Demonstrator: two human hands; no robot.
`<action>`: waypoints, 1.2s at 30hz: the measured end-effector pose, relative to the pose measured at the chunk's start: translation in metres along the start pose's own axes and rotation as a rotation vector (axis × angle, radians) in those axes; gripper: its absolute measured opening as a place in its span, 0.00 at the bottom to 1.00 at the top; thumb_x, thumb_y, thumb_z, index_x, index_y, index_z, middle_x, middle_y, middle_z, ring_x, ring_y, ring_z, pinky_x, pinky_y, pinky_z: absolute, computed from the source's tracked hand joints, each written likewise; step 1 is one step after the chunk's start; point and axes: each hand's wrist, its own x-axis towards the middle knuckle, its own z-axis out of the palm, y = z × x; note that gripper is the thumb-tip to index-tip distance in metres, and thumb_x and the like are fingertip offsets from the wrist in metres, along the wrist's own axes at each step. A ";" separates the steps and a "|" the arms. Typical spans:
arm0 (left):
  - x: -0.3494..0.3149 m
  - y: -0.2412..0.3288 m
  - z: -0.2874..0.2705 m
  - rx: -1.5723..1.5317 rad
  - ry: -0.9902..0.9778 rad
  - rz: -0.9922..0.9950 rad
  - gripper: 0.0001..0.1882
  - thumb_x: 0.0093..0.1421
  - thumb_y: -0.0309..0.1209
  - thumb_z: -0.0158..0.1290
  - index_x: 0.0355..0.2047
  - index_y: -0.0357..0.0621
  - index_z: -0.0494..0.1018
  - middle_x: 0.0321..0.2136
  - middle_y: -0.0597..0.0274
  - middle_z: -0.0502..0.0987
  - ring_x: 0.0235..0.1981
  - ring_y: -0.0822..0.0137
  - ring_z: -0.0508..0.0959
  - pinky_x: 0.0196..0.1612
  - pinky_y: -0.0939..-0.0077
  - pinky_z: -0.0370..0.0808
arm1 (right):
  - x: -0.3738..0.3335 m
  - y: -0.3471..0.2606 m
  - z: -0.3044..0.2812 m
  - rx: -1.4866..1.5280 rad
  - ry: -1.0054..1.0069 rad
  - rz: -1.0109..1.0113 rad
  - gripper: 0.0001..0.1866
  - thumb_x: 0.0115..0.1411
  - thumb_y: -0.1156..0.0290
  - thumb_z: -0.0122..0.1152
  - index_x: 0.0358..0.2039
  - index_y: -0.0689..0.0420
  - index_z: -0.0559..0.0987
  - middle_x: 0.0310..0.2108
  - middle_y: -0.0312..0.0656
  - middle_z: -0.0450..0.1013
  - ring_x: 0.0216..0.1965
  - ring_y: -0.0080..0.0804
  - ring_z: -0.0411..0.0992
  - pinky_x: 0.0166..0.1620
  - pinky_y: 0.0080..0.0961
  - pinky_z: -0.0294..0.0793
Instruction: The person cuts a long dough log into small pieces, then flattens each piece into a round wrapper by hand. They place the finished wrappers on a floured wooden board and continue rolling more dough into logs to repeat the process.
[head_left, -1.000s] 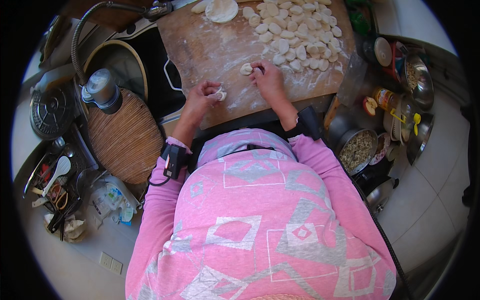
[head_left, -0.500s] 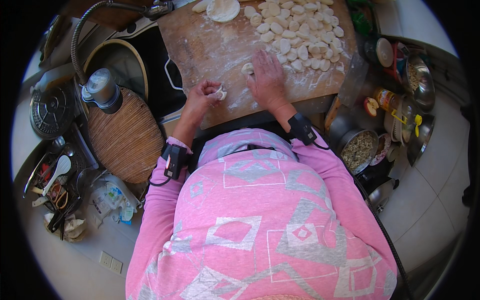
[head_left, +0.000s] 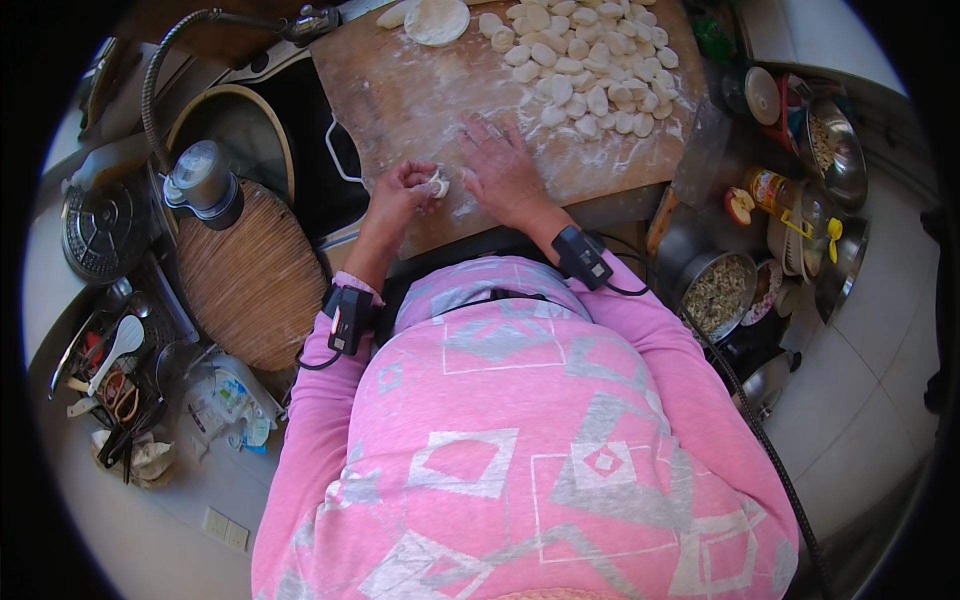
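Pink geometric-patterned garment (head_left: 480,400), off-white dough pieces (head_left: 599,54)

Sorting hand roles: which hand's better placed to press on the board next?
Likely the right hand: it's palm-down over the board, open, while the left hand holds dough. Whether anything lies under the right palm can't be seen.

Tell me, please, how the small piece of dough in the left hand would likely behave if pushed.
The dough is probably soft and pliable, given its irregular outline in the left hand. It is likely light, being small beside that hand. It might slide rather than stick, as the wooden board looks floury.
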 end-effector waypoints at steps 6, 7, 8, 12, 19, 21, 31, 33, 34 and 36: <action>-0.003 -0.012 -0.006 -0.019 0.053 0.008 0.18 0.59 0.18 0.54 0.51 0.33 0.70 0.33 0.59 0.80 0.29 0.70 0.79 0.33 0.80 0.76 | -0.001 0.017 -0.003 0.503 0.236 0.203 0.25 0.57 0.78 0.52 0.57 0.63 0.73 0.63 0.54 0.66 0.61 0.51 0.66 0.65 0.41 0.63; -0.003 -0.014 -0.006 -0.031 0.056 0.004 0.18 0.59 0.18 0.54 0.51 0.33 0.70 0.33 0.59 0.80 0.28 0.69 0.79 0.33 0.80 0.76 | -0.001 0.021 -0.003 0.505 0.305 0.227 0.25 0.57 0.80 0.50 0.57 0.63 0.73 0.61 0.55 0.68 0.60 0.52 0.68 0.64 0.39 0.65; -0.004 -0.015 -0.006 -0.041 0.059 -0.001 0.18 0.59 0.18 0.54 0.51 0.33 0.70 0.33 0.59 0.80 0.28 0.69 0.79 0.33 0.80 0.76 | -0.001 0.026 -0.003 0.568 0.299 0.300 0.25 0.58 0.80 0.49 0.58 0.62 0.73 0.60 0.54 0.69 0.61 0.52 0.68 0.64 0.38 0.65; -0.003 -0.015 -0.004 -0.054 0.057 0.008 0.18 0.59 0.18 0.54 0.50 0.33 0.70 0.33 0.59 0.80 0.28 0.69 0.80 0.33 0.80 0.76 | 0.000 0.038 -0.007 0.493 0.310 0.304 0.25 0.60 0.80 0.48 0.60 0.61 0.72 0.60 0.53 0.70 0.61 0.52 0.68 0.64 0.37 0.66; -0.009 -0.006 -0.005 -0.050 0.140 0.023 0.18 0.59 0.19 0.54 0.51 0.32 0.70 0.33 0.58 0.80 0.29 0.68 0.80 0.34 0.79 0.77 | 0.007 0.026 -0.003 -0.030 0.179 -0.006 0.27 0.59 0.72 0.56 0.60 0.62 0.71 0.65 0.49 0.64 0.67 0.44 0.61 0.68 0.45 0.59; -0.011 -0.006 -0.007 -0.072 0.153 0.049 0.19 0.59 0.19 0.55 0.51 0.32 0.70 0.33 0.57 0.80 0.29 0.67 0.80 0.34 0.79 0.78 | 0.009 0.019 0.000 -0.048 0.147 -0.027 0.28 0.60 0.65 0.58 0.60 0.61 0.71 0.66 0.48 0.63 0.68 0.42 0.59 0.69 0.49 0.54; 0.006 0.005 -0.008 -0.035 0.223 0.074 0.16 0.59 0.21 0.53 0.48 0.32 0.71 0.33 0.55 0.81 0.27 0.69 0.80 0.33 0.79 0.77 | 0.014 0.006 0.018 -0.091 0.086 -0.145 0.31 0.59 0.56 0.61 0.60 0.57 0.72 0.66 0.45 0.64 0.70 0.39 0.57 0.71 0.53 0.47; 0.011 0.011 -0.005 -0.060 0.178 0.100 0.16 0.59 0.21 0.53 0.48 0.32 0.71 0.33 0.54 0.81 0.27 0.69 0.80 0.33 0.79 0.76 | 0.016 0.007 0.021 -0.176 0.160 -0.166 0.25 0.58 0.61 0.59 0.55 0.57 0.75 0.63 0.45 0.67 0.67 0.40 0.61 0.70 0.52 0.51; 0.013 0.014 -0.003 -0.071 0.174 0.101 0.16 0.59 0.21 0.53 0.48 0.32 0.71 0.33 0.54 0.81 0.27 0.69 0.80 0.32 0.79 0.76 | 0.016 0.008 0.022 -0.234 0.202 -0.194 0.23 0.58 0.64 0.58 0.53 0.57 0.77 0.61 0.45 0.69 0.66 0.40 0.63 0.70 0.52 0.52; 0.016 0.018 -0.002 -0.061 0.177 0.115 0.16 0.59 0.21 0.52 0.49 0.32 0.71 0.33 0.54 0.81 0.27 0.69 0.80 0.32 0.79 0.76 | 0.017 0.014 0.020 -0.099 0.211 -0.234 0.20 0.57 0.68 0.56 0.50 0.58 0.78 0.60 0.46 0.70 0.64 0.41 0.65 0.69 0.49 0.57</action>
